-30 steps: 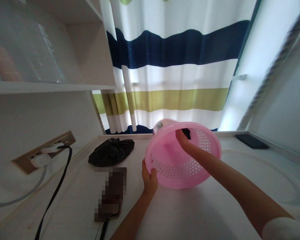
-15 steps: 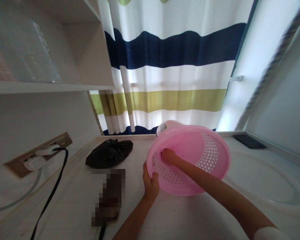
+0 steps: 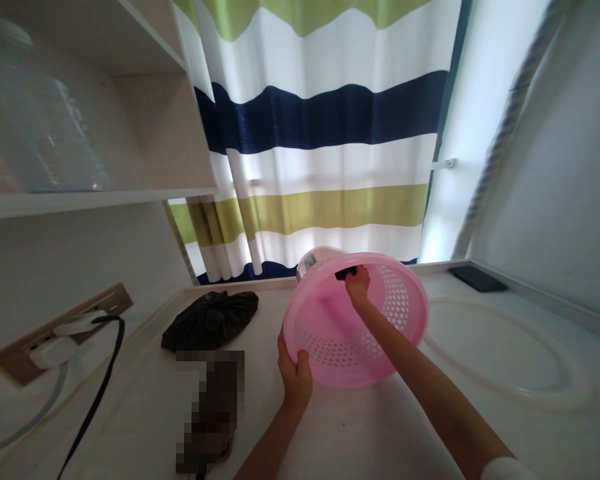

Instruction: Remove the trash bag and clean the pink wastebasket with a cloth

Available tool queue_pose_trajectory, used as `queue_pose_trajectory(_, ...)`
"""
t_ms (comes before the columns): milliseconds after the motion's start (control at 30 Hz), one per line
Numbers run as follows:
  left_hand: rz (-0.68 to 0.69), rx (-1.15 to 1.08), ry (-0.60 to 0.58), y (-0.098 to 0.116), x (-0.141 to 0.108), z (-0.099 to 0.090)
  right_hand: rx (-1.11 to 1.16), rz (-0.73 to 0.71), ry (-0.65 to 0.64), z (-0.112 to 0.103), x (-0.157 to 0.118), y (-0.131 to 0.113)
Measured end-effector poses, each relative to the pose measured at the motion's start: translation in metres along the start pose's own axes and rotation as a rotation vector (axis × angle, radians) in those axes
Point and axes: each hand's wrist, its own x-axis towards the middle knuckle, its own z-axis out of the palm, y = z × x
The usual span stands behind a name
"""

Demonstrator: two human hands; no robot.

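Observation:
A pink plastic basket [image 3: 325, 310] with perforated walls is tilted, its open mouth facing me, over the white surface. My left hand [image 3: 296, 377] grips its rim at the lower left, thumb on the near side and fingers around the outside. Inside the basket, my right hand [image 3: 359, 283] is closed on a small black piece [image 3: 345, 273], perhaps a cloth or sponge, against the upper inner wall. The fingers partly cover that piece, so its kind is unclear. Behind the basket a pale container [image 3: 306, 263] shows in part.
A knotted black plastic bag [image 3: 210, 321] lies left of the basket, with a pixelated dark object [image 3: 215, 413] nearer me. Plugs and cords hang from a wall socket [image 3: 60, 333]. At right are a flat black object [image 3: 479, 279] and a large pale ring [image 3: 550, 400]. A shelf [image 3: 100, 200] juts out upper left.
My right hand has moved from the basket's left inner side up and rightward to the upper wall, and the black piece now shows. My left hand keeps the rim. The whole view has shifted.

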Motion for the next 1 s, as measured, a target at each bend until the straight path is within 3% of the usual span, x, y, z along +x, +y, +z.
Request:
queue_pose_trajectory(133, 0.025, 0.02, -0.006, 0.001, -0.002, 0.002, -0.356, -0.087, -0.177, 0.0, -0.025, 0.035)
queue_pose_trajectory(300, 0.087, 0.026, -0.054, 0.001, -0.002, 0.003, -0.375, -0.225, -0.54, 0.016, -0.066, 0.038)
queue_pose_trajectory(467, 0.097, 0.007, -0.158, 0.003, 0.004, -0.002, -0.182, -0.298, -0.598, 0.029, -0.073, 0.019)
queue_pose_trajectory(567, 0.145, 0.018, -0.255, 0.003, 0.008, -0.005, 0.029, -0.331, -0.524, 0.017, -0.055, 0.002)
queue_pose_trajectory(667, 0.186, 0.067, -0.29, -0.001, 0.008, -0.006, 0.434, -0.367, -0.406, -0.025, -0.035, -0.021)
queue_pose_trajectory(700, 0.2, 0.078, -0.302, -0.002, 0.008, -0.006, 0.488, -0.394, -0.469, -0.045, -0.03, -0.029)
queue_pose_trajectory(767, 0.224, 0.097, -0.331, -0.003, 0.007, -0.005, 0.48, -0.474, -0.738, -0.092, -0.026, -0.044)
queue_pose_trajectory(833, 0.244, 0.119, -0.357, -0.003, 0.005, -0.004, 0.292, -0.581, -0.877, -0.142, -0.027, -0.057)
queue_pose_trajectory(867, 0.251, 0.135, -0.361, -0.003, 0.004, -0.003, 0.197, -0.648, -0.887, -0.164, -0.03, -0.062)
queue_pose_trajectory(933, 0.252, 0.167, -0.338, -0.004, 0.001, -0.001, 0.155, -0.76, -0.775, -0.203, -0.037, -0.068)
queue_pose_trajectory(967, 0.245, 0.18, -0.318, -0.004, 0.0, 0.001, 0.207, -0.794, -0.649, -0.217, -0.042, -0.068)
queue_pose_trajectory(1000, 0.232, 0.192, -0.307, -0.004, -0.003, 0.002, 0.272, -0.799, -0.435, -0.228, -0.046, -0.068)
